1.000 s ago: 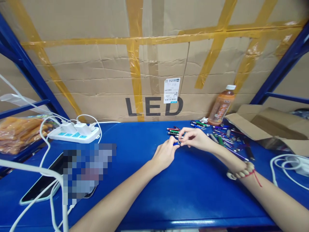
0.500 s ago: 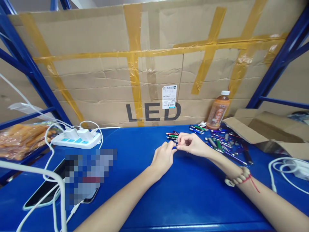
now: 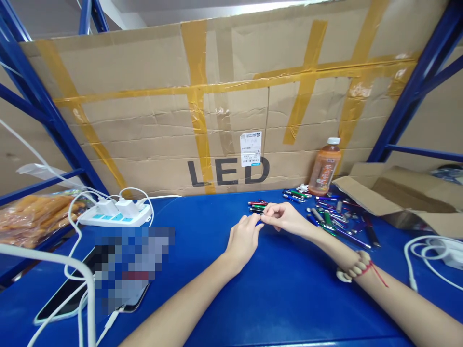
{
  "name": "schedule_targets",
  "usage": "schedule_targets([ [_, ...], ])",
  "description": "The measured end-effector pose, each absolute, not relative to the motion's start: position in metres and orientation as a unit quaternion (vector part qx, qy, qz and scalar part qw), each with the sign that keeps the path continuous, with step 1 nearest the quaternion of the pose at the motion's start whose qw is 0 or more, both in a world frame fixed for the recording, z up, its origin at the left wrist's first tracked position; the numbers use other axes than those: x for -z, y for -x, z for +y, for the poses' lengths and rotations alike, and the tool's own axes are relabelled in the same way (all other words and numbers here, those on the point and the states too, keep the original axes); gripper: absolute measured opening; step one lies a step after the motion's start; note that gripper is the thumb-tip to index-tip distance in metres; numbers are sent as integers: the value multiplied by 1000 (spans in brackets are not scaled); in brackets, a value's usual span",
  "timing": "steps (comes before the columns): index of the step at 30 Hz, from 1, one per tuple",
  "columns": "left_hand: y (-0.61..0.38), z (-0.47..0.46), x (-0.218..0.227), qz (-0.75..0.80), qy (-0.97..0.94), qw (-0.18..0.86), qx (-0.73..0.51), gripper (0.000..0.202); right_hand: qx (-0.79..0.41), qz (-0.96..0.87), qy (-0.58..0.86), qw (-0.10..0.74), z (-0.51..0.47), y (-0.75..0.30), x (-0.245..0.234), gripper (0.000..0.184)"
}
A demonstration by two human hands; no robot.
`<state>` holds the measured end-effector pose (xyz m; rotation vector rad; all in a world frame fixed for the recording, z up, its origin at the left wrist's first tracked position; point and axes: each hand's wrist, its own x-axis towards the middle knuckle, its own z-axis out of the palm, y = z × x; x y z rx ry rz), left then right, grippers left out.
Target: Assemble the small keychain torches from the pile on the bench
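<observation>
My left hand (image 3: 243, 241) is closed around a small blue pen-like tube (image 3: 259, 222), of which only a short bit shows between the fingers. At the tube's end, my right hand (image 3: 285, 219) pinches with thumb and forefinger; whatever lies between those fingertips is too small to make out. Both hands meet just above the blue table. Right behind them lie a few slim metallic pens (image 3: 256, 205) in red, green and dark colours. To the right is a scattered heap of coloured tubes and small metal parts (image 3: 329, 217).
A drink bottle (image 3: 324, 166) stands behind the heap, with an open cardboard box (image 3: 398, 197) to its right. A white power strip (image 3: 115, 217), cables and phones (image 3: 65, 294) occupy the left. The large LED carton (image 3: 162, 135) walls off the back; white cable (image 3: 415, 250) lies at right.
The camera view has tilted up slightly. My hands stay together at the blue tube, with the right fingers shifted only a little at its end.
</observation>
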<state>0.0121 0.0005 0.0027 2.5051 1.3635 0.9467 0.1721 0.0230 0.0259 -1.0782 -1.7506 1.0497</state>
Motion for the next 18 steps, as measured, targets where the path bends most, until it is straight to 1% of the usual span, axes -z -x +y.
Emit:
schedule_targets([
  [5,-13,0,-4,461,-825,96,-313,11,-412,-698,419,409,23,-173,-25,42],
  [9,-13,0,-6,476,-812,128,-312,14,-411,-700,411,414,23,-173,-25,40],
  [15,-11,1,-6,467,-817,98,-322,25,-387,-700,408,439,20,-168,-23,40],
  [18,-12,2,-7,476,-811,101,-323,26,-380,-707,414,430,19,-167,-23,41],
])
